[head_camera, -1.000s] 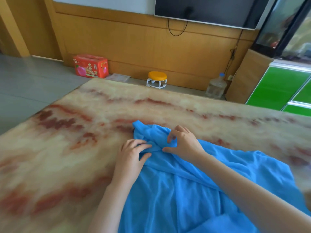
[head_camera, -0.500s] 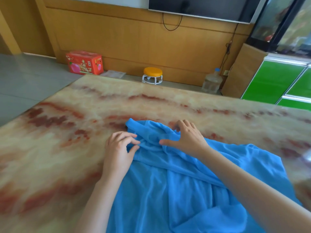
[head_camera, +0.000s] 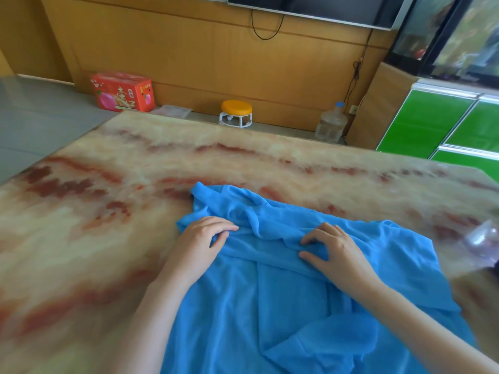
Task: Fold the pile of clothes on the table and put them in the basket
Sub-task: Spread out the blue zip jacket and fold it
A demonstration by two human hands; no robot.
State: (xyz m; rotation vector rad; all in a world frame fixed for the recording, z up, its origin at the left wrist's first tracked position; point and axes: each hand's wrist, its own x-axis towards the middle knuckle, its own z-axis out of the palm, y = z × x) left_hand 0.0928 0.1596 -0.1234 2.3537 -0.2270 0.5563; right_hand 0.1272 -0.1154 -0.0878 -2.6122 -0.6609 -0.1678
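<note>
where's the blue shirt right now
In the head view the blue shirt lies rumpled on the marble table, near centre-right, under the left hand and right hand.

Blue garment (head_camera: 270,306) on table (head_camera: 108,238), left hand (head_camera: 198,241), right hand (head_camera: 337,255) gripping it

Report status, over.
Left hand and right hand pinch blue garment. Garment spread unfolded on table. Basket not in view.
</note>
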